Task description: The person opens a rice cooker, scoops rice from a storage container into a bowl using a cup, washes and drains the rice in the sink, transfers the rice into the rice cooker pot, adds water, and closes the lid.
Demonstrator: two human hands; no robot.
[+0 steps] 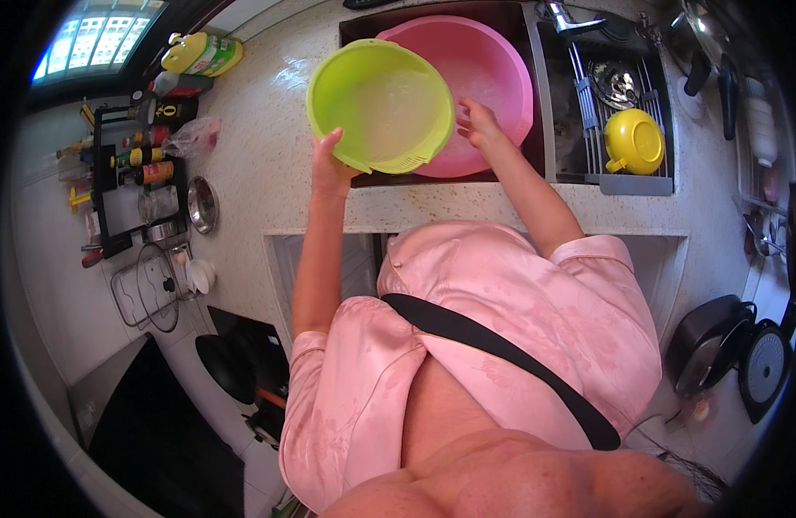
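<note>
My left hand grips the near left rim of a lime-green plastic washing bowl, thumb on the inner side. Cloudy water lies in the bowl, and strainer slots pierce its near rim. The bowl is tilted and overlaps the left part of a large pink plastic basin, which sits in the left sink and also has water in it. Over the pink basin, just off the bowl's right rim, my right hand holds nothing, its fingers spread and slightly curled.
In the right sink, a rack bears an upturned yellow bowl and a shiny metal item. A faucet stands behind. Bottles, a steel bowl and a yellow jug line the counter's left side.
</note>
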